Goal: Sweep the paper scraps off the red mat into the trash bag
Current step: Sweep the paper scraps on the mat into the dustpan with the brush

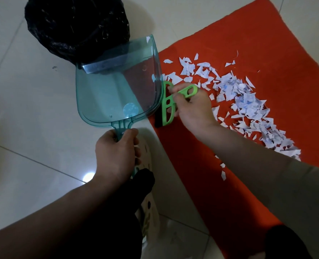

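Red mat (220, 184), 3 o'clock, carries the paper scraps (244, 101). Trash bag (76, 25), 11 o'clock. Teal dustpan (113, 86) points its lip at the bag, probably for emptying; left hand (115, 154) fingers wrap its handle. Right hand (194, 107) fingers clamp the green brush (167, 107) alongside.

Soft, fairly dim indoor light fell from above, and a lamp showed as one small white glare spot on the glossy floor (42, 113) below centre. Shadows were faint and blurred, pooling beside the teal dustpan (115, 90). The trash bag (76, 25) read almost pure black, with only thin glints. The paper scraps (246, 101) were brightest, their print washed pale. The green brush (167, 105) looked slightly soft. Wide-angle distortion bowed the tile joints and the red mat (229, 43) edge. The left forearm (52, 212) and right forearm (248, 156) were out of focus near the frame's bottom.
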Tool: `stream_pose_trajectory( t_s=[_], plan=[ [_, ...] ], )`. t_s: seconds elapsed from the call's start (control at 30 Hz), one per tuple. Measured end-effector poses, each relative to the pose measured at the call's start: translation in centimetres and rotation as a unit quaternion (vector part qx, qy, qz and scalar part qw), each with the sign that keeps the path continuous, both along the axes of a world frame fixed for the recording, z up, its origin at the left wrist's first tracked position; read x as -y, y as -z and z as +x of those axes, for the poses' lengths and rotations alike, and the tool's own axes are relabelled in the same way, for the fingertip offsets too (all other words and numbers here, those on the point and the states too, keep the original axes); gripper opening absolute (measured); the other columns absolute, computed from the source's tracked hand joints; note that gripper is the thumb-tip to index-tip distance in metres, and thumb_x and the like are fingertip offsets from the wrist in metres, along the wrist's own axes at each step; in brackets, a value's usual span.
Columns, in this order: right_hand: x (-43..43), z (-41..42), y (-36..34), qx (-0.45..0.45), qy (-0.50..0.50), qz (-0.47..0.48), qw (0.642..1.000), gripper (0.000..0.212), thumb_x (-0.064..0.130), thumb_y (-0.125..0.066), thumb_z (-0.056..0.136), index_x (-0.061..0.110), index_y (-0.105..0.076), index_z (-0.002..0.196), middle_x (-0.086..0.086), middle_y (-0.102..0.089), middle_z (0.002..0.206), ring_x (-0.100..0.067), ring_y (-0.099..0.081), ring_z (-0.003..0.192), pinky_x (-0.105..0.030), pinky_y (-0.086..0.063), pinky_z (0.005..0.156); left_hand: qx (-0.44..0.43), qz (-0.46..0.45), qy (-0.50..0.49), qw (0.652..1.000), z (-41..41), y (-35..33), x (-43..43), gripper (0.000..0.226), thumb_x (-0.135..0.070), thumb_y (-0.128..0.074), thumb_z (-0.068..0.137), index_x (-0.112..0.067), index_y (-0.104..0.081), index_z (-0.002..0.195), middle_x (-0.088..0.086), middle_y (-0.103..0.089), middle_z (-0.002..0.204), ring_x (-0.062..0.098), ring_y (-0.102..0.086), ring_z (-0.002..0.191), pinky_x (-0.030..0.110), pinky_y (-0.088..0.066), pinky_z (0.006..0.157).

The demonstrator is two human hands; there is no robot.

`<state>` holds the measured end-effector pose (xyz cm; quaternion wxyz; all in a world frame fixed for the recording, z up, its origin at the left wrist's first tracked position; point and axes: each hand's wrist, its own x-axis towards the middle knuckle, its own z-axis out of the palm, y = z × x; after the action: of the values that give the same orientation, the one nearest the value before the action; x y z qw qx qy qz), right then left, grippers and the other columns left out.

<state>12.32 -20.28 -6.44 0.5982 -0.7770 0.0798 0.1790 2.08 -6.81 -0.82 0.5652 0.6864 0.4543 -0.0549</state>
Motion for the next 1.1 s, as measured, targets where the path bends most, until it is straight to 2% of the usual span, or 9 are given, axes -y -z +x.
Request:
stream_pose_trajectory(
  t_s=[0.17,0.33,0.4,0.47,0.57,0.73,0.87,0.97,1.1],
  plan=[
    [1.6,0.5,-0.3,0.061,0.099,-0.017,0.993,0.012,0.011,-0.052,0.097,0.011,-0.063,0.091,-0.008,-0.066,0.075,-0.023,-0.067,0.057,-0.035,-0.055,0.052,0.001,-0.005,-0.007,1.000,-0.1,0.1,-0.5,0.020,-0.017,-0.061,0.089,0.001,-0.058,0.080,0.012,-0.053,0.060,0.021,-0.048,0.043,0.026,-0.042,0.041],
    [-0.3,1.1,-0.5,0.067,0.048,0.072,0.994,0.011,0.006,-0.054,0.094,0.009,-0.064,0.092,-0.014,-0.068,0.084,-0.027,-0.064,0.063,-0.024,-0.048,0.050,0.001,-0.007,-0.006,1.000,-0.2,0.0,-0.6,0.020,-0.017,-0.060,0.089,0.001,-0.059,0.080,0.011,-0.053,0.060,0.020,-0.048,0.044,0.028,-0.043,0.044],
    [-1.4,1.7,-0.5,0.065,0.024,0.070,0.995,0.012,0.004,-0.054,0.094,0.007,-0.065,0.095,-0.009,-0.069,0.088,-0.016,-0.064,0.062,-0.025,-0.051,0.055,0.003,-0.008,-0.007,1.000,-0.2,-0.1,-0.6,0.019,-0.017,-0.060,0.090,0.000,-0.058,0.081,0.011,-0.053,0.061,0.020,-0.048,0.044,0.028,-0.043,0.044],
    [-2.2,2.4,-0.4,0.060,0.010,0.060,0.996,0.012,0.006,-0.054,0.094,0.010,-0.066,0.095,-0.001,-0.067,0.086,-0.009,-0.064,0.066,-0.031,-0.056,0.062,0.002,-0.007,-0.007,1.000,-0.3,-0.1,-0.6,0.019,-0.016,-0.060,0.090,0.000,-0.059,0.081,0.011,-0.054,0.061,0.019,-0.048,0.044,0.027,-0.043,0.043],
    [-2.9,3.2,0.0,0.035,0.002,0.035,0.999,0.011,0.011,-0.058,0.092,0.019,-0.066,0.091,-0.002,-0.067,0.085,-0.027,-0.067,0.077,-0.052,-0.057,0.074,-0.001,-0.005,-0.007,1.000,-0.2,-0.1,-0.4,0.018,-0.016,-0.060,0.089,0.000,-0.059,0.080,0.009,-0.054,0.061,0.017,-0.048,0.043,0.026,-0.042,0.042],
    [-1.6,3.4,0.1,0.028,0.079,-0.004,0.996,0.011,0.011,-0.054,0.096,0.011,-0.065,0.094,-0.007,-0.068,0.078,-0.023,-0.069,0.060,-0.048,-0.059,0.062,-0.003,-0.003,-0.006,1.000,-0.2,0.0,-0.5,0.020,-0.017,-0.061,0.089,0.000,-0.058,0.077,0.009,-0.054,0.056,0.019,-0.048,0.043,0.028,-0.042,0.043],
    [-0.2,2.2,-0.1,0.067,0.139,0.013,0.988,0.013,0.013,-0.053,0.095,0.009,-0.063,0.090,-0.009,-0.063,0.067,-0.033,-0.066,0.058,-0.040,-0.055,0.052,-0.005,-0.001,-0.009,1.000,-0.4,0.4,-0.6,0.021,-0.017,-0.062,0.087,-0.003,-0.057,0.072,0.001,-0.053,0.045,0.020,-0.049,0.043,0.031,-0.043,0.047],
    [-0.6,2.0,0.3,0.056,0.108,0.045,0.991,0.012,0.013,-0.056,0.094,0.016,-0.064,0.086,-0.010,-0.069,0.077,-0.034,-0.067,0.062,-0.043,-0.055,0.056,-0.010,0.002,-0.002,1.000,-0.5,0.4,-0.3,0.022,-0.018,-0.063,0.087,-0.004,-0.058,0.071,-0.002,-0.052,0.042,0.018,-0.049,0.041,0.031,-0.043,0.048],
    [-2.0,2.4,0.2,0.051,0.053,0.054,0.996,0.016,0.013,-0.055,0.093,0.023,-0.064,0.085,0.003,-0.068,0.083,-0.021,-0.065,0.070,-0.053,-0.057,0.072,-0.008,0.009,0.004,1.000,-0.4,0.3,0.1,0.022,-0.018,-0.063,0.087,-0.003,-0.058,0.072,-0.001,-0.052,0.042,0.017,-0.048,0.040,0.032,-0.043,0.048]
  ],
)
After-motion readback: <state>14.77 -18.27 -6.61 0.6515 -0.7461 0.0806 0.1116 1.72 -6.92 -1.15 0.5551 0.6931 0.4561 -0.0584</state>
